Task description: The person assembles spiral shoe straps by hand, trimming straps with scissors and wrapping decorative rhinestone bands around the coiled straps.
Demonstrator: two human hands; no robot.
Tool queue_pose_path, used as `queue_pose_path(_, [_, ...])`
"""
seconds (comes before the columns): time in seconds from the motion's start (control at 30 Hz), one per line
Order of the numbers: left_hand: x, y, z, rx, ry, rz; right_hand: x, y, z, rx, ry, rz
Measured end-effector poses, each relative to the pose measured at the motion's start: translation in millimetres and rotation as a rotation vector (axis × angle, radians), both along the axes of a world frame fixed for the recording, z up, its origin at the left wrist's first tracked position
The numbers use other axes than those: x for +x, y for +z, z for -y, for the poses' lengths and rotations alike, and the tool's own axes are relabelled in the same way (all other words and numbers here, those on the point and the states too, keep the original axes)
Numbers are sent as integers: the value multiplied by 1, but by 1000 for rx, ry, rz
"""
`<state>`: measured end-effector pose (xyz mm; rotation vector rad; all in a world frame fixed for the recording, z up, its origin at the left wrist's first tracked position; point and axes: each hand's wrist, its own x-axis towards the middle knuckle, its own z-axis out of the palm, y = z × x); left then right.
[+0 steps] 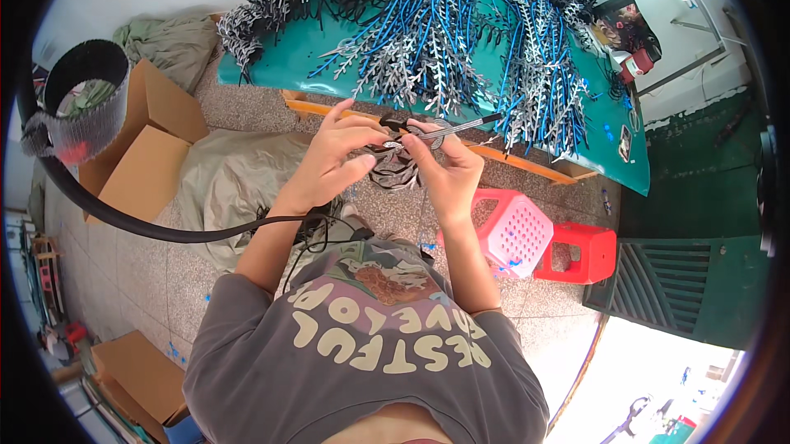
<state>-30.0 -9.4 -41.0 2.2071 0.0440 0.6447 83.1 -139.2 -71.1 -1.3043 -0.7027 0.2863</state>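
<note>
Just short of the green table, both hands work in front of my chest. My right hand (448, 166) pinches a silver-and-black artificial leaf spray (397, 172) between thumb and fingers. Its striped, rod-like stem (469, 124) sticks out to the right past my fingers and ends in a dark tip. Leafy black and silver pieces hang below the grip. Close on the left of the spray, my left hand (336, 156) has its fingers apart, the index finger raised. Its other fingertips reach the edge of the spray; whether they touch it is unclear.
Silver leaf sprays with blue stems (436, 49) heap on the green-covered table (271, 69). Pink (518, 230) and red stools (588, 253) stand right. Cardboard boxes (144, 168) and drab cloth (234, 181) lie left. A black flexible arm (164, 232) curves across the left side.
</note>
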Motion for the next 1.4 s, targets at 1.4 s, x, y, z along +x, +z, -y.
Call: queue_pose_path(1.4, [5, -26, -88, -247, 8, -79, 4, 6, -91, -44, -65, 196])
